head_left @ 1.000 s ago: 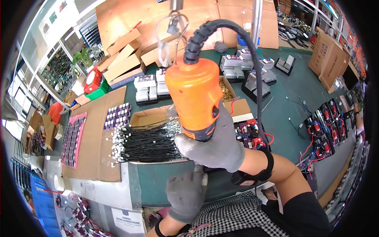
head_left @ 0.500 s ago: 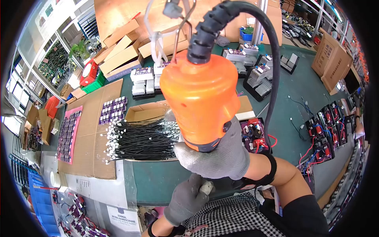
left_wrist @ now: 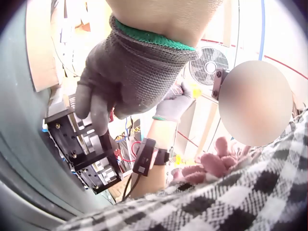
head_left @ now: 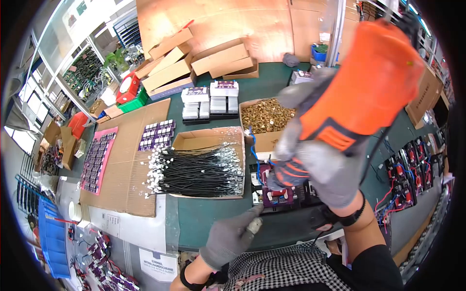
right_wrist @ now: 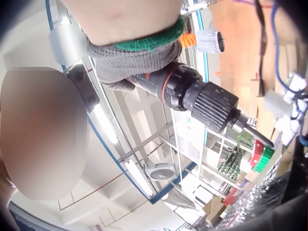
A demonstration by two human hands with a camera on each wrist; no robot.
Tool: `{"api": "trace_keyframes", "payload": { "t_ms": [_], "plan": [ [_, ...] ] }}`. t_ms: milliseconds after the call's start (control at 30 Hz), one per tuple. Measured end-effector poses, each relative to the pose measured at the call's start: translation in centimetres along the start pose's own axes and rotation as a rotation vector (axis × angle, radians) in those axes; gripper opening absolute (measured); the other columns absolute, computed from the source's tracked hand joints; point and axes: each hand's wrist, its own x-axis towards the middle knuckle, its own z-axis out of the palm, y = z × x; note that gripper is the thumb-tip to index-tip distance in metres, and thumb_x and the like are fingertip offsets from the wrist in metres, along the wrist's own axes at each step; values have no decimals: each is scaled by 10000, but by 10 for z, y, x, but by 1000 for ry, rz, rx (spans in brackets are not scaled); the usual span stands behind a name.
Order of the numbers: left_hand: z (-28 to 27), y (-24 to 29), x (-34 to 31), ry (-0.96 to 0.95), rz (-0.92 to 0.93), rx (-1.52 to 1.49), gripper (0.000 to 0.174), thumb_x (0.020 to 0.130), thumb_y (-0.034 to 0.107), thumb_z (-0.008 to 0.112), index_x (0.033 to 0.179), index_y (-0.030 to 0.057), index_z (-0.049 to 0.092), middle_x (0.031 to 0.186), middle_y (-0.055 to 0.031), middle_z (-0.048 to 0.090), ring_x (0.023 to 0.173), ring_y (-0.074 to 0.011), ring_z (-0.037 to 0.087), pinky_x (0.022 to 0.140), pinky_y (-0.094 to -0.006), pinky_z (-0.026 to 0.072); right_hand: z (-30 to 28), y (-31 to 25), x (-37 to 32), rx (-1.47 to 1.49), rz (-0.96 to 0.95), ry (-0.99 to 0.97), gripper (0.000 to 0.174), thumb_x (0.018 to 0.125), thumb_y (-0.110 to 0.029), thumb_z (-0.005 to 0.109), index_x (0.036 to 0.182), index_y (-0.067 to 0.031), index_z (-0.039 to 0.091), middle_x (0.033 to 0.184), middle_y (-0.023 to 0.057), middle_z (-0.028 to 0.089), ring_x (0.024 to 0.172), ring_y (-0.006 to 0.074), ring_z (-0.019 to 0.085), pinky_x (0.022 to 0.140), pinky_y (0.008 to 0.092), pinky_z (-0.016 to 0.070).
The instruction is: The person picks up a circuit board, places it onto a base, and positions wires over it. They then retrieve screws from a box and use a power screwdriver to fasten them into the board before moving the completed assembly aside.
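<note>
My gloved right hand grips an orange power screwdriver, tilted, its black front end low over a purple circuit board assembly. In the right wrist view the tool's ribbed black chuck and metal bit stick out beyond the glove. My gloved left hand is at the near edge of that assembly, fingertips by its lower left corner. The left wrist view has the left glove with bent fingers at the black frame with silver heatsinks; whether it grips the frame cannot be told.
A box of black cables stands left of the assembly, a box of brass screws behind. Heatsink units stand farther back. Cardboard with purple boards lies left; more wired assemblies are at the right.
The screwdriver has swung from upright to a slant and moved right, its front end lower left. The board assembly has come into view under it, and the left hand has reached its near edge.
</note>
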Motion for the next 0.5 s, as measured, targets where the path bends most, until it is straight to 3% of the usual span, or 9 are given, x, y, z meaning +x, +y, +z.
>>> {"api": "trace_keyframes", "payload": {
  "t_ms": [33,133,233,333,400,467,500],
  "plan": [
    [-3,-12,1,140,96,-84,454,921,215,614,1314,5,527,734,-137,644,614,-298,621,587,-379,509,-6,1,0,42,-33,8,503,734,71,615,1207,5,460,1053,125,603,752,152,616,644,284,522],
    [-32,-32,15,259,-117,-352,337,897,204,642,1205,67,640,708,-121,629,591,-266,599,579,-344,502,-21,5,-3,164,-95,35,630,745,-14,605,1319,1,347,1152,200,571,670,195,644,600,318,573],
    [-41,-38,53,207,-91,247,226,874,189,652,1082,106,685,722,-118,637,629,-278,624,598,-360,504,-31,7,-12,201,-61,46,683,717,-36,626,1336,-12,338,1160,197,571,674,201,654,589,320,580],
    [-30,-48,83,-44,79,397,191,853,201,657,1025,127,692,749,-103,656,684,-296,647,633,-384,509,-38,2,-18,229,-33,54,723,647,77,565,1329,-25,346,1123,187,594,674,207,663,605,324,576],
    [-43,-37,96,29,141,531,212,859,223,642,1048,138,689,857,-112,677,771,-321,655,666,-415,511,-49,-3,-22,204,-10,59,738,640,80,575,1331,-29,342,1118,188,596,679,227,675,604,339,585],
    [-60,-27,110,124,244,644,213,863,212,632,1055,137,689,922,-112,686,792,-324,654,672,-414,514,-66,-6,-26,197,-32,26,712,722,-5,657,1352,-24,326,1161,208,573,714,271,692,594,374,605],
    [-63,-17,115,67,109,662,226,847,153,640,1067,137,688,949,-112,681,816,-319,653,688,-400,518,-71,-7,-26,235,-43,20,708,745,-20,676,1357,-24,320,1174,217,564,729,291,699,597,391,613]
  ]
}}
